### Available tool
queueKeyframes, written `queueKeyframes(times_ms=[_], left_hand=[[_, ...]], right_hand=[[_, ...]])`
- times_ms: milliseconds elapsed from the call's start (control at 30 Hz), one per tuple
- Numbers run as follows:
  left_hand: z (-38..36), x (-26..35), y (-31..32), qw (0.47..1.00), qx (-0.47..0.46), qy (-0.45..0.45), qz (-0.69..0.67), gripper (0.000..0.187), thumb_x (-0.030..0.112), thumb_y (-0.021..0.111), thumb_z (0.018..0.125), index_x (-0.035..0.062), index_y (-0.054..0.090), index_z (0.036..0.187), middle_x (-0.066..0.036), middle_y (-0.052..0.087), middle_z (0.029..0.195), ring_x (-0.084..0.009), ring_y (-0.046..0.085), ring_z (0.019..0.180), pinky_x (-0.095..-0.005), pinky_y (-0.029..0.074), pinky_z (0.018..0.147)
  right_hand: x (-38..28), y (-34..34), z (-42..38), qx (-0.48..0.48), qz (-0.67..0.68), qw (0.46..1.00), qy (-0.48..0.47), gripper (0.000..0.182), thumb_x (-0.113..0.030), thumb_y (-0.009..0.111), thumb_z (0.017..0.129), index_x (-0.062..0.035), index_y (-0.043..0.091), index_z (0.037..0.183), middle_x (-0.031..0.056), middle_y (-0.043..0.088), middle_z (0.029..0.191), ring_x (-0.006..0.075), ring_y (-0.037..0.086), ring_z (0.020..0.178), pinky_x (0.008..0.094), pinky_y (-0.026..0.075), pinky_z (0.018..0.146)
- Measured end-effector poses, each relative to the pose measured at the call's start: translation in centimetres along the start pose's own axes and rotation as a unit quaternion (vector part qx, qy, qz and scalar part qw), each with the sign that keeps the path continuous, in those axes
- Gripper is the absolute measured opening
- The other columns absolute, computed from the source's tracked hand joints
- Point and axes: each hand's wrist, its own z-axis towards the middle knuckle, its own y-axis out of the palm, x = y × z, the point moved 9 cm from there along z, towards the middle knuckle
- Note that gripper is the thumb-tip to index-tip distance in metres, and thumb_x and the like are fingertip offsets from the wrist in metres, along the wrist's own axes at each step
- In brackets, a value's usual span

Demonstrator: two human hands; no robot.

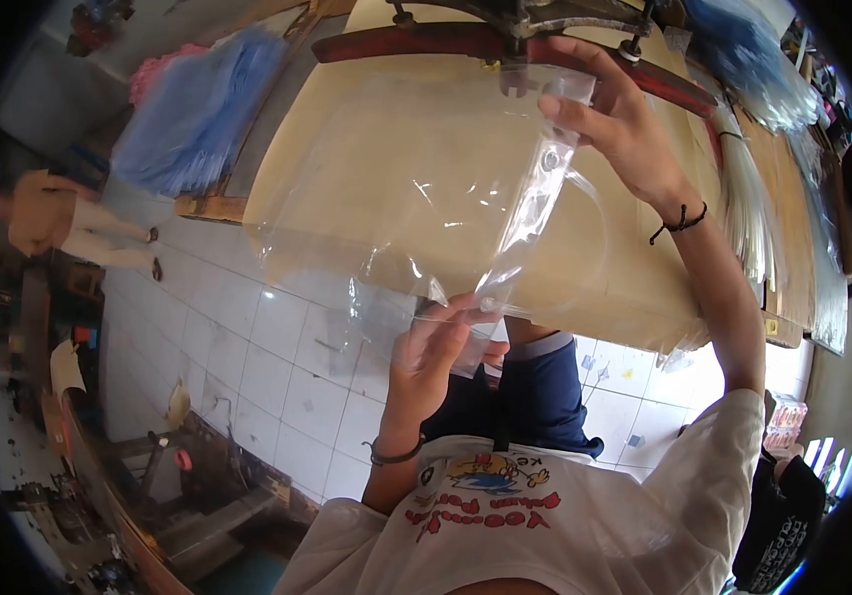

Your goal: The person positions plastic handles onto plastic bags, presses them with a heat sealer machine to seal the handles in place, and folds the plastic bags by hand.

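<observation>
A clear plastic bag (386, 213) is stretched out over a tan board. A shiny folded strip with a round snap or eyelet runs along its right side, and a thin clear loop curves out from there. My left hand (434, 342) pinches the strip's lower end near the board's front edge. At the upper end, my right hand (624, 124) grips the bag's corner between thumb and fingers, right beside the machine's metal head (515, 79). Some right fingertips are hidden behind the plastic and the machine. A red bar (406, 42) crosses just above the bag.
Blue plastic sheets (203, 109) lie stacked at the upper left. Bundled pale strips (748, 198) hang at the right, below more blue plastic (753, 59). A person (54, 218) is on the tiled floor at far left. Machinery (188, 496) stands at the lower left.
</observation>
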Motion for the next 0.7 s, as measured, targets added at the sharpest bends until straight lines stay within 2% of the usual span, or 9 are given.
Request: queueKeyframes(times_ms=[67, 100, 200, 300, 400, 500, 600, 700], left_hand=[[0.1, 0.1, 0.2, 1.0, 0.012, 0.009, 0.013, 0.041, 0.016, 0.051, 0.108, -0.0046, 0.048, 0.144, -0.024, 0.068, 0.123, -0.031, 0.076, 0.091, -0.0392, 0.064, 0.08], [0.2, 0.1, 0.2, 1.0, 0.017, 0.013, 0.02, 0.041, 0.016, 0.05, 0.108, -0.0042, 0.048, 0.144, -0.025, 0.067, 0.124, -0.0313, 0.076, 0.091, -0.0396, 0.064, 0.081], [0.5, -0.4, 0.3, 0.999, 0.025, 0.021, 0.016, 0.042, 0.015, 0.048, 0.109, -0.0046, 0.045, 0.145, -0.027, 0.065, 0.128, -0.0326, 0.075, 0.096, -0.0408, 0.063, 0.085], [0.5, -1.1, 0.5, 0.998, 0.021, 0.047, 0.021, 0.041, 0.014, 0.047, 0.109, -0.0047, 0.044, 0.145, -0.027, 0.062, 0.132, -0.0333, 0.074, 0.1, -0.0421, 0.062, 0.089], [0.4, -1.6, 1.2, 0.997, 0.016, 0.064, 0.044, 0.04, 0.012, 0.048, 0.108, -0.0047, 0.044, 0.144, -0.028, 0.063, 0.131, -0.0338, 0.074, 0.101, -0.0435, 0.061, 0.092], [0.4, -2.5, 1.3, 0.998, 0.022, 0.058, 0.015, 0.039, 0.011, 0.049, 0.108, -0.0041, 0.044, 0.143, -0.027, 0.063, 0.131, -0.0348, 0.073, 0.103, -0.0448, 0.06, 0.094], [0.7, -2.8, 1.2, 0.998, 0.027, 0.062, -0.015, 0.038, 0.01, 0.046, 0.109, -0.0013, 0.044, 0.145, -0.024, 0.065, 0.13, -0.0347, 0.071, 0.111, -0.0429, 0.058, 0.093], [0.8, -2.9, 1.0, 0.995, 0.059, 0.069, -0.037, 0.041, 0.012, 0.051, 0.107, -0.0029, 0.043, 0.144, -0.024, 0.063, 0.132, -0.0354, 0.071, 0.107, -0.0481, 0.059, 0.095]], right_hand=[[1.4, 0.2, -0.4, -0.007, 0.031, 0.995, 0.095, 0.075, -0.035, 0.082, 0.089, 0.0028, 0.045, 0.142, 0.0108, 0.068, 0.115, 0.0139, 0.068, 0.092, 0.0292, 0.058, 0.081], [1.7, 0.6, -0.4, -0.019, 0.057, 0.992, 0.115, 0.083, -0.044, 0.082, 0.087, 0.005, 0.044, 0.143, 0.0125, 0.069, 0.114, 0.0144, 0.069, 0.088, 0.0294, 0.059, 0.08], [2.4, 0.6, -0.5, -0.059, 0.086, 0.98, 0.168, 0.085, -0.042, 0.083, 0.087, 0.0049, 0.042, 0.145, 0.0129, 0.069, 0.109, 0.0154, 0.069, 0.081, 0.029, 0.059, 0.076], [0.8, 0.5, -0.7, -0.069, 0.034, 0.987, 0.141, 0.087, -0.04, 0.084, 0.086, 0.0053, 0.041, 0.146, 0.0134, 0.068, 0.105, 0.0158, 0.069, 0.075, 0.0269, 0.058, 0.069], [0.4, 0.4, -1.0, -0.152, -0.062, 0.969, 0.182, 0.082, -0.03, 0.08, 0.09, 0.0005, 0.035, 0.151, 0.0191, 0.069, 0.123, 0.0125, 0.066, 0.078, 0.0266, 0.057, 0.062], [1.1, 0.1, -0.6, -0.094, -0.033, 0.985, 0.14, 0.096, -0.038, 0.088, 0.081, 0.0063, 0.037, 0.148, 0.0151, 0.069, 0.102, 0.0144, 0.067, 0.073, 0.0244, 0.053, 0.062], [2.1, 0.2, -0.6, -0.047, 0.01, 0.99, 0.136, 0.101, -0.038, 0.09, 0.08, 0.007, 0.033, 0.15, 0.0162, 0.068, 0.106, 0.0148, 0.067, 0.073, 0.0258, 0.053, 0.064], [2.6, 0.3, -0.8, -0.083, 0.013, 0.982, 0.172, 0.105, -0.043, 0.088, 0.08, 0.0083, 0.03, 0.151, 0.0178, 0.068, 0.11, 0.0166, 0.068, 0.076, 0.0275, 0.055, 0.07]])
